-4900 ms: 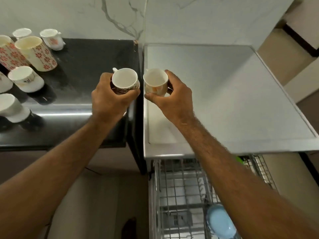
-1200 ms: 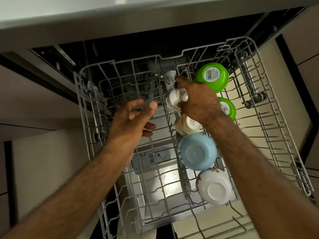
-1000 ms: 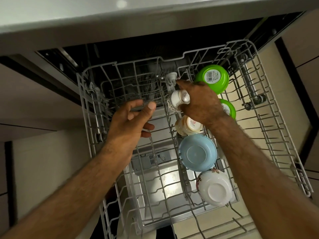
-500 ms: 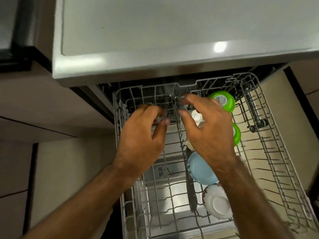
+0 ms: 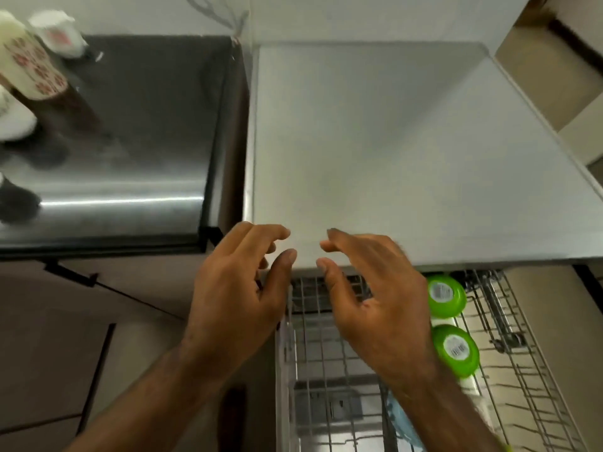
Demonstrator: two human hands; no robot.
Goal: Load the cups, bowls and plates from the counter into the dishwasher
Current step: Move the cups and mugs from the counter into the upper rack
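Left hand (image 5: 235, 288) and right hand (image 5: 375, 305) hover side by side over the front edge of the dishwasher top (image 5: 375, 141). Fingers (image 5: 346, 243) loosely spread, slightly curved, holding nothing. Below them is the pulled-out rack (image 5: 326, 353): two green bowls (image 5: 445, 296) upside down, blue bowl (image 5: 399, 422) partly hidden by the right forearm. Patterned cups (image 5: 31, 66) stand on the dark surface (image 5: 146, 141), far left, blurred.
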